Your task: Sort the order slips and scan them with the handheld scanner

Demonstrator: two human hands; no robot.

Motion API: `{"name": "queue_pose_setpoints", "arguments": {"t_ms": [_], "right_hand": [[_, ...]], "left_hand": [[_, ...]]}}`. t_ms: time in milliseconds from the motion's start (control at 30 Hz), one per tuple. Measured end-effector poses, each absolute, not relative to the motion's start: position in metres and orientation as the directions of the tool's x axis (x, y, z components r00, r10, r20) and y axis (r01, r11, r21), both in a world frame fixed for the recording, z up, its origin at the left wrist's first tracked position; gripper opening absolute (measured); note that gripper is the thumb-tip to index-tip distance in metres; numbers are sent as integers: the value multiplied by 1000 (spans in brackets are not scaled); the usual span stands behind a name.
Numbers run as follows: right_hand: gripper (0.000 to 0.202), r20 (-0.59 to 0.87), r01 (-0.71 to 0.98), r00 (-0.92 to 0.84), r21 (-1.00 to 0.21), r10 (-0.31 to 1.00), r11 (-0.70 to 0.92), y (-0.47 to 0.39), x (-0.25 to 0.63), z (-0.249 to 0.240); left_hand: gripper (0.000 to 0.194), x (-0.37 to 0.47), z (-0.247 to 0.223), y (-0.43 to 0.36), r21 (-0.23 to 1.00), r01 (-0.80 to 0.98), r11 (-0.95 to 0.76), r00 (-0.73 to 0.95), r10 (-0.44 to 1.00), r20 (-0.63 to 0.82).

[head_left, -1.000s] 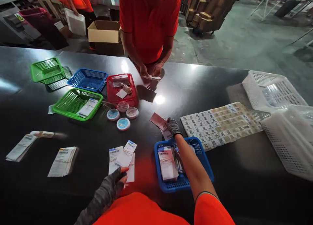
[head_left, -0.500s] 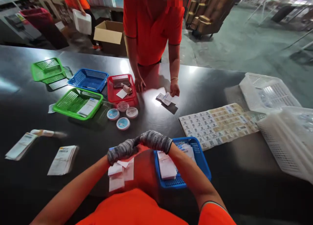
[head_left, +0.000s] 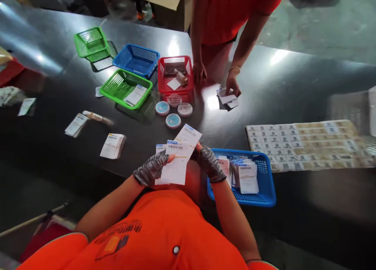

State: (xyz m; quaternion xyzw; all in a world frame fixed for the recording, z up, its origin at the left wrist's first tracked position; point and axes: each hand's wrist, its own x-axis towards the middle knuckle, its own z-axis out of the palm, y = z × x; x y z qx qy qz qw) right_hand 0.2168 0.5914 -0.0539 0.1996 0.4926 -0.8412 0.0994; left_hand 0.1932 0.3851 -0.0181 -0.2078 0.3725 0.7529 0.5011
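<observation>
I see a long black table (head_left: 293, 86) filling most of the view, and across it stands a co-worker in a red shirt (head_left: 232, 11), one hand (head_left: 233, 86) pressed on a few small packets (head_left: 227, 99). To my right lies a broad sheet of labels (head_left: 308, 144), flat on the table. Just right of my hands sits a blue basket (head_left: 264, 191) with packets standing in it. Farther off are a green basket (head_left: 125, 88) holding a slip, a red basket (head_left: 175, 74), another blue basket (head_left: 136, 59) and a second green basket (head_left: 89, 41), with three round tins (head_left: 173, 113) in front of the red one. Two small stacks of slips (head_left: 113, 145) lie to my left. My gloved left hand (head_left: 151, 169) is closed around a fan of paper labels (head_left: 178, 160), held above the table edge in front of my chest; my gloved right hand (head_left: 209, 163) pinches the fan's right side with curled fingers.
</observation>
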Motion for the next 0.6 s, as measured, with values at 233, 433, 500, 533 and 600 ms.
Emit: {"name": "queue_pose_setpoints", "arguments": {"t_ms": [233,433,500,533,600], "right_hand": [[48,-458,346,-889,-700,21,-625,567,216,-43],[39,-449,294,-886,-739,117,-606,570,226,-36],[37,-448,294,-886,-746,123,-598,570,231,-32],[36,-447,302,-886,-756,121,-581,570,234,-30],[36,-442,323,-889,-787,117,-525,569,239,-28]], "left_hand": [[54,206,-27,366,340,-894,-293,-446,661,-603],[52,201,-11,329,342,-898,-277,-434,685,-585],[54,196,-7,310,318,-896,-312,-445,656,-609],[57,194,-6,302,309,-891,-334,-455,625,-635],[64,191,-4,290,310,-879,-362,-468,526,-710]]}}
